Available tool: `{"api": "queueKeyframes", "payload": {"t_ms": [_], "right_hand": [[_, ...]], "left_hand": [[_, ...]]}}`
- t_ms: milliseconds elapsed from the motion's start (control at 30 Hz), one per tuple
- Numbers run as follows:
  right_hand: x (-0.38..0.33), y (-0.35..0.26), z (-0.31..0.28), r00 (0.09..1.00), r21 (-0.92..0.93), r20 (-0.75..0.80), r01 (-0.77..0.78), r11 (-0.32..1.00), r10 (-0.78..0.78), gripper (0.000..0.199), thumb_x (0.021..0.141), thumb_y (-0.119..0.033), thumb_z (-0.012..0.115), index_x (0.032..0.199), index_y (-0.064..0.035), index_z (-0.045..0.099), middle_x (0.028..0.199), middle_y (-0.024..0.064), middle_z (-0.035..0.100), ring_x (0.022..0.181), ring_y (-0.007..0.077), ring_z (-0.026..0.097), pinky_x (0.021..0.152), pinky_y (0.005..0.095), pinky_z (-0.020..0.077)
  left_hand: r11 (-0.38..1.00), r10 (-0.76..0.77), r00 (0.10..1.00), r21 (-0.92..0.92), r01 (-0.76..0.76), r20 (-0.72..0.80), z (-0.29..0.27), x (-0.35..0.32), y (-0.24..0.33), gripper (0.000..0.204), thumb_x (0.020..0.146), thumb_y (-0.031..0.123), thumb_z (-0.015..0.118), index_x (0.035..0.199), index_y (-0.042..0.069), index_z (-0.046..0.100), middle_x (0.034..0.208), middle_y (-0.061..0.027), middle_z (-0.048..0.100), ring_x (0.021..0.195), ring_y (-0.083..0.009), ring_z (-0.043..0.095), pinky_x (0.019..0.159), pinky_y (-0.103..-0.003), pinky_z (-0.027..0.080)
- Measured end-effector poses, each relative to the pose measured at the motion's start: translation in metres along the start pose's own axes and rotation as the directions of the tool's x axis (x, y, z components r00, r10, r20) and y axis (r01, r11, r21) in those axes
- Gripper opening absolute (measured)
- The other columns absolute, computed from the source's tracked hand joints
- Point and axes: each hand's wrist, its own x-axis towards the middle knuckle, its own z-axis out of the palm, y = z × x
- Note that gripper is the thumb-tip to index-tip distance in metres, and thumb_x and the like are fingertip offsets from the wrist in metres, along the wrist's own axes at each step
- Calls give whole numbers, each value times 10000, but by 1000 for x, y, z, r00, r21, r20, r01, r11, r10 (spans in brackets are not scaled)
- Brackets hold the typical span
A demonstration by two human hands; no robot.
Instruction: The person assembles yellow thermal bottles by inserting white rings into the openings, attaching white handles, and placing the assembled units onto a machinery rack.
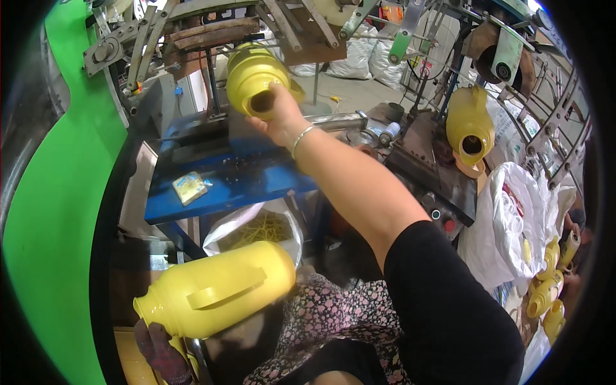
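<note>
My right hand (282, 119), bare with a bracelet at the wrist, reaches far forward. It grips the rim of a yellow plastic thermos casing (251, 69), whose round opening faces me beneath the machine's upper parts. Down at the lower left, my left hand (160, 353) wears a dark glove. Its fingers close on the narrow neck of a second yellow thermos casing (224, 292), which lies sideways across my lap with its side handle facing up.
Between the hands stands a blue bench (237, 183) with a small pale block (190, 188). A white sack (298, 234) of yellow trimmings hangs below. Another casing (470, 122) sits on the right machine, beside buttons (443, 221). A white bag (494, 237) and several casings (545, 295) stand right.
</note>
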Motion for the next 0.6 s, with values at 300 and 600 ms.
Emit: {"api": "queueKeyframes", "payload": {"t_ms": [300,600], "right_hand": [[-203,-3,-24,433,-351,843,893,282,-321,1025,691,-456,822,1454,-2,310,1411,254,422,1291,376,444,1083,419,378],[-462,-126,-204,636,-415,-221,625,661,-739,709,742,-172,706,1376,-59,408,1313,174,506,1185,292,547,956,421,507]], "left_hand": [[301,794,212,-66,-951,569,88,48,125,354,673,121,713,1014,66,634,907,-95,618,812,-305,589,799,-439,459],[361,933,250,-685,-633,260,227,12,228,229,948,89,532,1166,51,590,1094,-108,610,1010,-215,566,882,-365,467]]}}
